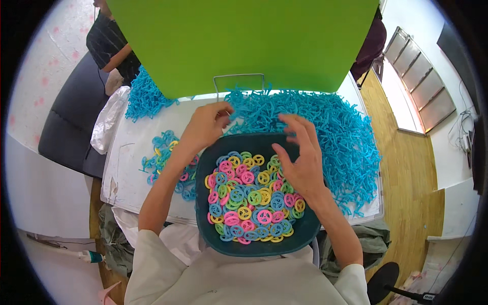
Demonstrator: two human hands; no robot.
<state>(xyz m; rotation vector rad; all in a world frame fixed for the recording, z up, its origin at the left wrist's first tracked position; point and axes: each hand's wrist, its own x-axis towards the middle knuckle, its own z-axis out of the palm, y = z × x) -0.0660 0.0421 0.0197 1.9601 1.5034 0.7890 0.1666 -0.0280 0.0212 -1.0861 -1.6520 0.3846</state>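
A dark green tub (203, 223) sits against my front, full of small plastic spoked wheels (246, 195) in pink, yellow, blue and green. Over its far left rim is my left hand (206, 124), fingers curled in beside the blue pile; whatever they hold, if anything, is hidden. My right hand (305, 160) hovers above the tub's right side, thumb and fingers apart, with nothing seen in it. Beyond and to the right of the tub spreads a large heap of blue branched plastic pieces (335, 142).
Left of the tub, blue pieces joined with coloured wheels (165, 147) lie on the white table (127, 173). A smaller blue heap (145, 96) is farther back. A green panel (244, 46) stands across the far side, a wire stand (239, 76) before it. Another person's arm (117, 57) shows far left.
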